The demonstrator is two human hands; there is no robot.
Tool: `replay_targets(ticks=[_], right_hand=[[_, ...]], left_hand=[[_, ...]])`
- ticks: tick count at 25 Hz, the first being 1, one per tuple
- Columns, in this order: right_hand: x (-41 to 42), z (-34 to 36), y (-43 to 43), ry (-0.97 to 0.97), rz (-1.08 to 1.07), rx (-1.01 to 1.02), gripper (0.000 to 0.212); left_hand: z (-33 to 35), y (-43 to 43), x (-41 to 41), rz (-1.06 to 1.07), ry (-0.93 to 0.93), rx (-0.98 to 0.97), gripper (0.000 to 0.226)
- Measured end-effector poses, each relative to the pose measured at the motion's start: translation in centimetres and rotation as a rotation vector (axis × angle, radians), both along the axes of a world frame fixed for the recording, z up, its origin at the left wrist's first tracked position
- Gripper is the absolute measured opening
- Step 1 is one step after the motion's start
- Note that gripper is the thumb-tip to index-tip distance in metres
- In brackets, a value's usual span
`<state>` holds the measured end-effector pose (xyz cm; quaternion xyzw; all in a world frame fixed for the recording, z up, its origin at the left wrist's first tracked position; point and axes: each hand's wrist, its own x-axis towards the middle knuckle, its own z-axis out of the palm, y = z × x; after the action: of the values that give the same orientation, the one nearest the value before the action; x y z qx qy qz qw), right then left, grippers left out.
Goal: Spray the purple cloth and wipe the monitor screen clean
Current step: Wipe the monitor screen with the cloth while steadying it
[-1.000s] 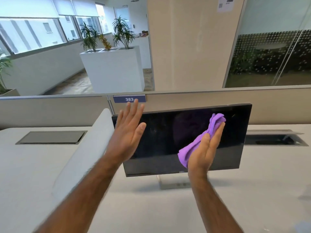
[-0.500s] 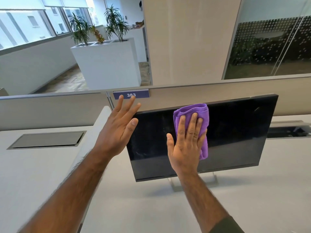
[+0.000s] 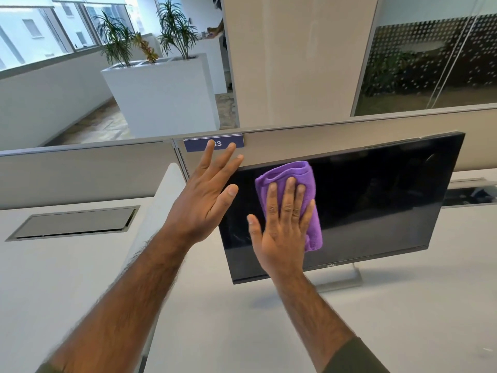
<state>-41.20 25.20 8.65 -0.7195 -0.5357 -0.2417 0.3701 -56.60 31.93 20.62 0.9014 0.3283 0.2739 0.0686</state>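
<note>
Head view: the right hand, fingers straight, now presses the purple cloth flat at about eleven o'clock on the monitor screen, shifted from mid-screen, while the open left hand stays at its ten o'clock corner, so wiping is under way.

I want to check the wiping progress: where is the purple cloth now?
In the head view, the purple cloth lies on the upper left part of the Dell monitor screen, pressed flat under the right hand.
</note>
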Motion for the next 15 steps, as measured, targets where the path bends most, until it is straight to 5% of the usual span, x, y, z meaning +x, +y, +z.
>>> replay_targets(ticks=[10, 15], right_hand=[[-4.0, 2.0, 0.8, -0.164, 0.176, -0.009, 0.066], [-3.8, -3.0, -0.6, -0.294, 0.227, -0.070, 0.066]], left_hand=[[0.1, 0.2, -0.5, -0.104, -0.070, -0.093, 0.095], [0.1, 0.3, -0.6, -0.085, -0.040, -0.093, 0.097]])
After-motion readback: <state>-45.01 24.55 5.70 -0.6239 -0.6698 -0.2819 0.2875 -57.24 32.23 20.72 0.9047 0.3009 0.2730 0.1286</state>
